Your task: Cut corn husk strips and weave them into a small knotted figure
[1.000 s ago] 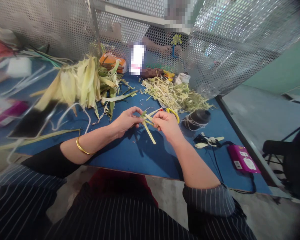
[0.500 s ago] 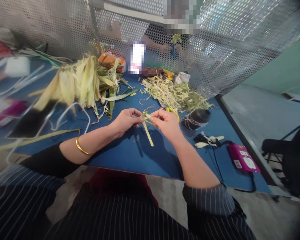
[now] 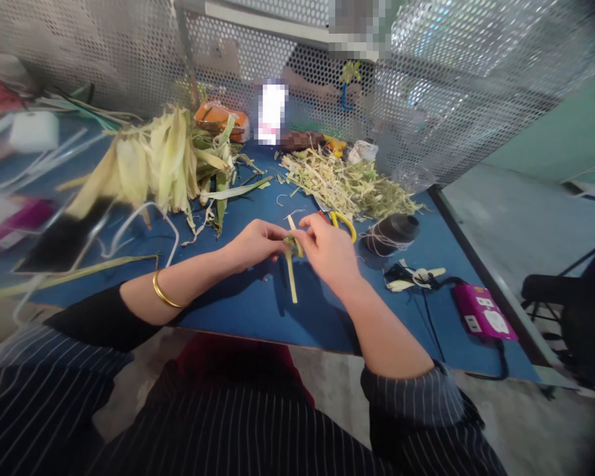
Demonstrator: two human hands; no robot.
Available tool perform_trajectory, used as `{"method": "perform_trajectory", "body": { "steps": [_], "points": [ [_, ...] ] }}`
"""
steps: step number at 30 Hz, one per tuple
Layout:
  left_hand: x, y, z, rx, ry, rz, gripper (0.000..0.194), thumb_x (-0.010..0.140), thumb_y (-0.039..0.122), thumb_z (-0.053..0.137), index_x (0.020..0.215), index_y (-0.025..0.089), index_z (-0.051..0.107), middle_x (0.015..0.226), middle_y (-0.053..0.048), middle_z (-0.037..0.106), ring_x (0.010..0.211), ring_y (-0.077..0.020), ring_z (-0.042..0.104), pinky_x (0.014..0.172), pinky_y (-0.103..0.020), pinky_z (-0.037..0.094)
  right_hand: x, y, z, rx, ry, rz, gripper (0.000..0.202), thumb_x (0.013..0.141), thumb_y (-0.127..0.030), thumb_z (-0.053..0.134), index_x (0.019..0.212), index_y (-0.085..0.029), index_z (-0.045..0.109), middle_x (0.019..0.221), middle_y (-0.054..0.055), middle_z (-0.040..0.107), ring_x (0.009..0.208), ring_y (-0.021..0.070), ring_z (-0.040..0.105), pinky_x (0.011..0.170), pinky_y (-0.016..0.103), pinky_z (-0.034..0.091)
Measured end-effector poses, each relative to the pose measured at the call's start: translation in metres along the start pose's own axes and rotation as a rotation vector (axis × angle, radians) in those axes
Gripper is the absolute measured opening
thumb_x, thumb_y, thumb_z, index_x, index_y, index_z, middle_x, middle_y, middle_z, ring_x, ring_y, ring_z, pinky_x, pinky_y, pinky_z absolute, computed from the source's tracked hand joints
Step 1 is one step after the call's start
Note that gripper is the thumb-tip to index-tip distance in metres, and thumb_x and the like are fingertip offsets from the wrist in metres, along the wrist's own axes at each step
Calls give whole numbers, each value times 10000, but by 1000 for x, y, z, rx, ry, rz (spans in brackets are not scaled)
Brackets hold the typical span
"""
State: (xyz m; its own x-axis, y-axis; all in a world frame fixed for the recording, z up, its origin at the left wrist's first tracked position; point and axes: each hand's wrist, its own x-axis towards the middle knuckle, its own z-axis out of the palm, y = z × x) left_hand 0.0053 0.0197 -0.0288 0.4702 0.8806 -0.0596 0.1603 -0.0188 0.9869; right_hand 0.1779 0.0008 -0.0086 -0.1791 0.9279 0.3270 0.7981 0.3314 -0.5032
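Observation:
Pale green strips of corn husk (image 3: 292,281) are crossed between my two hands, over the middle of the blue table. My left hand (image 3: 255,246) pinches them from the left, thumb and fingers closed. From the right, my right hand (image 3: 328,251) has its fingers closed on the strips too. One strip hangs down below the fingers and a short end sticks up above. The fingers partly hide where the strips cross. Just behind my right hand lie scissors (image 3: 344,223) with yellow handles.
Whole corn husks (image 3: 163,162) are heaped at the back left, and shredded husk (image 3: 347,182) lies at the back right. A black thread spool (image 3: 391,233) stands right, near a magenta power strip (image 3: 483,311). A perforated metal screen (image 3: 258,56) borders the back.
The husk strips have turned: the hanging end is more upright and another end points up. My right hand has tilted and lowered slightly, while my left hand stays almost in place.

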Motion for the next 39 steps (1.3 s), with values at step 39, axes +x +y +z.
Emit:
{"method": "perform_trajectory", "body": {
  "steps": [39],
  "points": [
    [-8,7,15,13,-89,-165,338,702,483,679,756,154,732,463,23,490,432,-79,356,468,-256,224,21,23,2,198,431,-64,214,831,-402,583,882,-202,640,878,49,589,827,174,546,789,328,427]
  ]
}}
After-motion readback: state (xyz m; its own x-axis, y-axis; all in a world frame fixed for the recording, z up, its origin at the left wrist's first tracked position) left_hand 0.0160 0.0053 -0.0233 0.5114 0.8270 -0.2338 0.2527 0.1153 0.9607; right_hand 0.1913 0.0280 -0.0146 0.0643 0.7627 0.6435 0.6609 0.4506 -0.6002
